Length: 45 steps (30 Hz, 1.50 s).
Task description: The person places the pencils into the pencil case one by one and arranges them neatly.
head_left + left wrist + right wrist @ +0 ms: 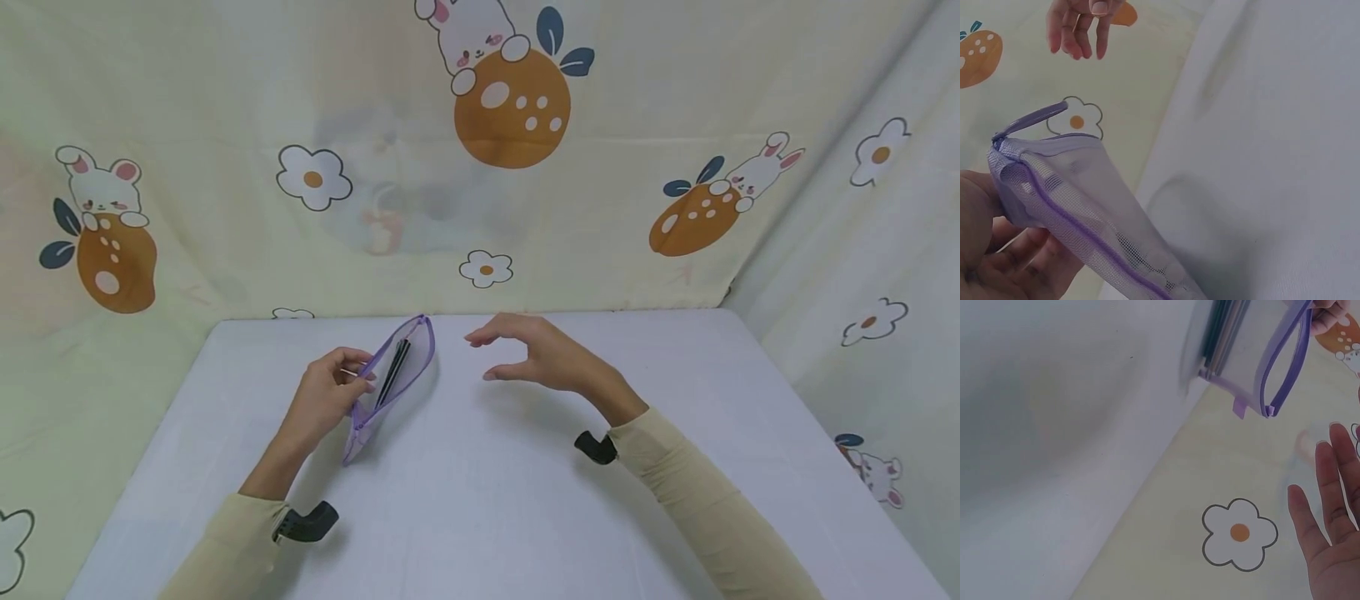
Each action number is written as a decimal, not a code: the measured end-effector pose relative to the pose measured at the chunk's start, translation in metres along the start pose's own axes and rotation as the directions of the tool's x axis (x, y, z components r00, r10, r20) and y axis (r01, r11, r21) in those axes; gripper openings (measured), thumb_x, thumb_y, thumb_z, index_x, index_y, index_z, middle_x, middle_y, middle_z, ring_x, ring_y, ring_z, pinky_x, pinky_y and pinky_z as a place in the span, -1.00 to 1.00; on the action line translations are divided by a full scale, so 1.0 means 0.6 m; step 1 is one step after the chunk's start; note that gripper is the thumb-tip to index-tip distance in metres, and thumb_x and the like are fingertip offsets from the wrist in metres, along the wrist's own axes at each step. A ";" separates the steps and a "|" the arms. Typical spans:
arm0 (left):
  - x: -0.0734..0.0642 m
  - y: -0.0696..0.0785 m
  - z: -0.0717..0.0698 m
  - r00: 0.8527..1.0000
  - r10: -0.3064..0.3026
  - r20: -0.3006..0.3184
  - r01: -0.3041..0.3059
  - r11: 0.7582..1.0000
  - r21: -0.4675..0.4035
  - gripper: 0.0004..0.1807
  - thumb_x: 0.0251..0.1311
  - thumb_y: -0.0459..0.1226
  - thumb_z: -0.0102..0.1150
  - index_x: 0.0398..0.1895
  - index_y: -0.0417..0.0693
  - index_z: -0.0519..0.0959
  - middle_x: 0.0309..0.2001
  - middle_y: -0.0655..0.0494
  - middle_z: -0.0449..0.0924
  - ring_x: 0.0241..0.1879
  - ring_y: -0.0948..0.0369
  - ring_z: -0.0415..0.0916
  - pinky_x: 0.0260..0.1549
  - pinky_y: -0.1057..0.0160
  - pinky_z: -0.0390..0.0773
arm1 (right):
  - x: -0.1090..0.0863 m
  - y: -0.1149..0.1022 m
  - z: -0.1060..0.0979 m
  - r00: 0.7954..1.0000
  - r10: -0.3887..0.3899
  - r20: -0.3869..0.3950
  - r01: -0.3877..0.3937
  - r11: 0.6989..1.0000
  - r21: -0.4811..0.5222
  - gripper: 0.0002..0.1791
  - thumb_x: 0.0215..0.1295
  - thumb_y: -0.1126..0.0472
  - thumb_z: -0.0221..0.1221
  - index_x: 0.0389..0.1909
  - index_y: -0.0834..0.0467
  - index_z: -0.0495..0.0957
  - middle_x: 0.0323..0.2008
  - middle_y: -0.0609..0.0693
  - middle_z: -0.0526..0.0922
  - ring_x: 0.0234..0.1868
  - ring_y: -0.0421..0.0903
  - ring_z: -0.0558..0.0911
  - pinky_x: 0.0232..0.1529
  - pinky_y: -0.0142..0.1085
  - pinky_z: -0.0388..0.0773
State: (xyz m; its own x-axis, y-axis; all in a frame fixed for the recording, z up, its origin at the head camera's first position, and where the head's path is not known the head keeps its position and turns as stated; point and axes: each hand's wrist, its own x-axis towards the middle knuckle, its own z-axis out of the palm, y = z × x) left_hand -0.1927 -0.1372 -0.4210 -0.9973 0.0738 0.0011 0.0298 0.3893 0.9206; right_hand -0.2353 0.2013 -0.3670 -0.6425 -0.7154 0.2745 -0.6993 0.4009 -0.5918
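A see-through mesh zipper pouch with purple edging stands tilted over the table, its mouth unzipped and gaping upward. Several dark, slim pen-like sticks lie inside it; in the right wrist view they show as dark and brownish sticks behind the mesh. My left hand pinches the pouch's near left rim between thumb and fingers. To the right of the pouch, my right hand hovers above the table with thumb and fingers spread apart, touching nothing.
A white-covered table spreads under both hands. Behind it hangs a cream curtain printed with rabbits, fruit and flowers, and a similar curtain hangs along the right side. Black wrist straps sit at both cuffs.
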 end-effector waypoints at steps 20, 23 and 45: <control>0.009 -0.017 0.051 0.993 -0.018 0.118 0.020 1.000 -0.016 -0.64 0.25 -0.45 0.17 0.13 -0.17 0.56 -0.06 -0.11 0.54 -0.22 0.12 0.56 -0.40 0.11 0.71 | -0.043 0.003 -0.003 0.998 0.055 -0.034 -0.055 0.998 -0.004 -0.44 0.18 0.09 0.46 0.23 -0.03 0.58 0.10 -0.23 0.66 0.12 -0.23 0.60 0.17 -0.18 0.55; 0.007 -0.021 0.060 0.991 -0.015 0.131 0.015 1.000 0.005 -0.64 0.24 -0.45 0.18 0.11 -0.15 0.58 -0.08 -0.08 0.56 -0.23 0.14 0.57 -0.42 0.15 0.71 | -0.047 0.006 -0.001 0.997 0.067 -0.031 -0.068 0.998 -0.006 -0.43 0.17 0.13 0.47 0.24 -0.05 0.58 0.09 -0.24 0.65 0.12 -0.24 0.59 0.17 -0.17 0.55; -0.003 -0.033 0.084 0.977 -0.025 0.213 0.004 0.995 0.100 -0.49 0.18 -0.12 0.44 0.14 -0.14 0.56 -0.14 0.05 0.66 -0.28 0.19 0.57 -0.33 0.22 0.61 | -0.054 0.008 0.001 0.997 0.073 -0.040 -0.073 0.997 -0.001 -0.42 0.16 0.16 0.47 0.24 -0.05 0.58 0.08 -0.27 0.65 0.11 -0.26 0.59 0.17 -0.16 0.55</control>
State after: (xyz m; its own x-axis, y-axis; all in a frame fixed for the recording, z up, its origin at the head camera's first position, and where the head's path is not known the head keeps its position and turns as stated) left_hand -0.1881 -0.0988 -0.4589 -0.9605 0.2578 -0.1053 0.0326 0.4796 0.8769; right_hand -0.2174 0.2263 -0.3790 -0.7035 -0.6611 0.2608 -0.6512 0.4528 -0.6090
